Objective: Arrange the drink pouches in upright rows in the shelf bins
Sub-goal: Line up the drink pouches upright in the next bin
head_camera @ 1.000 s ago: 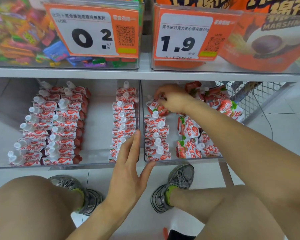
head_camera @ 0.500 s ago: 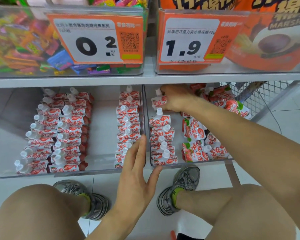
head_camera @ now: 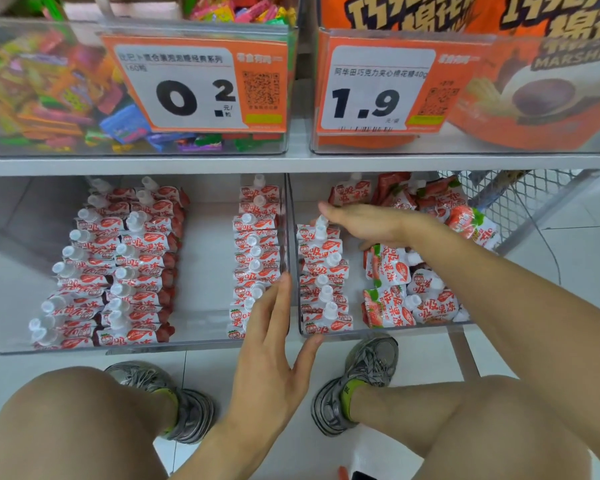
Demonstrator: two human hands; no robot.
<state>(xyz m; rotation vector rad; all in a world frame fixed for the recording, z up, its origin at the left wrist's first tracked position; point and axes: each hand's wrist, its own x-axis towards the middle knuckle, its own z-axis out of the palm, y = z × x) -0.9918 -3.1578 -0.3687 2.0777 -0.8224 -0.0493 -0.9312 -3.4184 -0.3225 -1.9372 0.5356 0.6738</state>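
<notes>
Red-and-white drink pouches with white spouts fill two clear shelf bins. The left bin [head_camera: 187, 344] holds two upright rows [head_camera: 136, 265] on its left side and one row [head_camera: 257, 244] along its right wall. In the right bin [head_camera: 413, 329], one upright row [head_camera: 323, 271] stands along the left wall, and loose pouches [head_camera: 395, 271] lie jumbled to its right and at the back. My right hand [head_camera: 371, 226] hovers flat over the back of that row, fingers straight, holding nothing. My left hand [head_camera: 274, 341] rests open against the bin fronts where the two bins meet.
Above, a shelf carries a clear bin of mixed candy [head_camera: 49, 91] and a bin of orange marshmallow bags [head_camera: 534, 98], each with an orange price tag. A wire mesh basket [head_camera: 520, 202] stands at the right. My knees and grey shoes [head_camera: 361, 375] are below on white floor tiles.
My right hand let go of the pouch it held at the back of the right bin's row and has flattened out above it. The left hand has stayed in place.
</notes>
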